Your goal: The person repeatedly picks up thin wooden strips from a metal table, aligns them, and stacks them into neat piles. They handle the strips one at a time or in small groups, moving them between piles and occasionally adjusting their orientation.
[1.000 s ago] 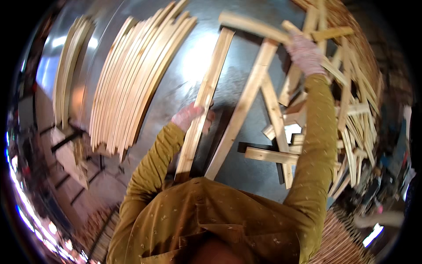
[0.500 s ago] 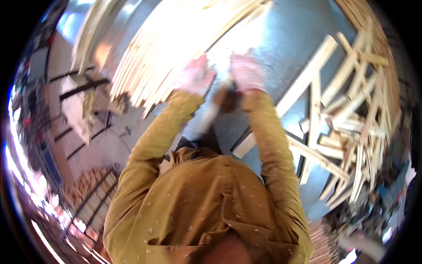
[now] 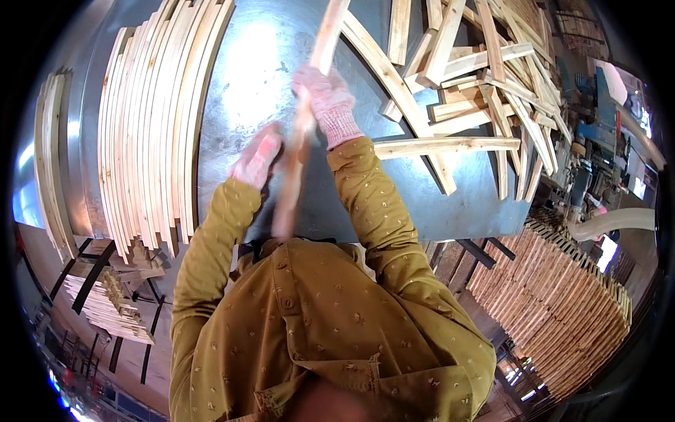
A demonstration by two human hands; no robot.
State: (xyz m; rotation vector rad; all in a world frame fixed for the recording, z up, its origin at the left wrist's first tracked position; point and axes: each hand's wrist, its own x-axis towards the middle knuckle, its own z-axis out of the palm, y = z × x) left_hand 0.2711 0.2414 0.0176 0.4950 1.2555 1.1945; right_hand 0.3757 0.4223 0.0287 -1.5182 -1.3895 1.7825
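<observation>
A long wooden strip, smeared by motion, slants across the metal tabletop toward my body. Around its middle, my right hand is closed in a pinkish-white knitted glove. My left hand, gloved the same way, hovers to the left of the strip without touching it. Its fingers look stretched out and hold nothing. Left of that hand lies a row of wooden strips set side by side. To the right is a loose, crisscrossed heap of wooden pieces, close to my right hand.
The grey metal table ends just before my body. Two or so more strips lie at its far left. Stacked wood stands on the floor at the lower right, and a smaller stack at the lower left. Machinery stands at the right.
The view has swung, so the row now appears further left. My right hand now grips a wooden strip; my hands were side by side over the table near the row before.
</observation>
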